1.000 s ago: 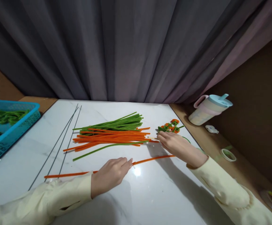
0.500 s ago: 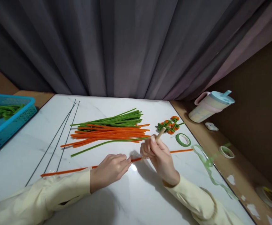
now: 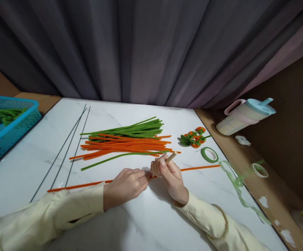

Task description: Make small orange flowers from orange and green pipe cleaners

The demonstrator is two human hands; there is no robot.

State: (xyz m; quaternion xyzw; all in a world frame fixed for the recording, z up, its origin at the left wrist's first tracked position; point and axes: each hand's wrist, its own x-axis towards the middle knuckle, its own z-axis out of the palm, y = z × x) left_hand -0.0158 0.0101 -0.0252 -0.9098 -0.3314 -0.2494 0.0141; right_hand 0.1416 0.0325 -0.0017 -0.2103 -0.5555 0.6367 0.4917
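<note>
A long orange pipe cleaner (image 3: pixel 78 185) lies across the white marble table (image 3: pixel 23 167), and its right end shows again past my hands. My left hand (image 3: pixel 125 184) pinches it near its middle. My right hand (image 3: pixel 168 174) grips a short wooden stick (image 3: pixel 171 158), held tilted right beside the left fingertips and against the pipe cleaner. Behind my hands lies a pile of orange and green pipe cleaners (image 3: pixel 125 143).
Thin dark wires (image 3: pixel 68 150) lie at the left. A blue basket (image 3: pixel 7 125) with green pieces stands at the far left. Small orange-and-green flowers (image 3: pixel 194 137), a green tape roll (image 3: pixel 210 154), loose tape strip (image 3: pixel 235 181), second roll (image 3: pixel 259 170) and lidded cup (image 3: pixel 245 116) sit right.
My right hand came back from the flowers with the wooden stick and now meets my left hand at the orange pipe cleaner. The left hand stayed on it.
</note>
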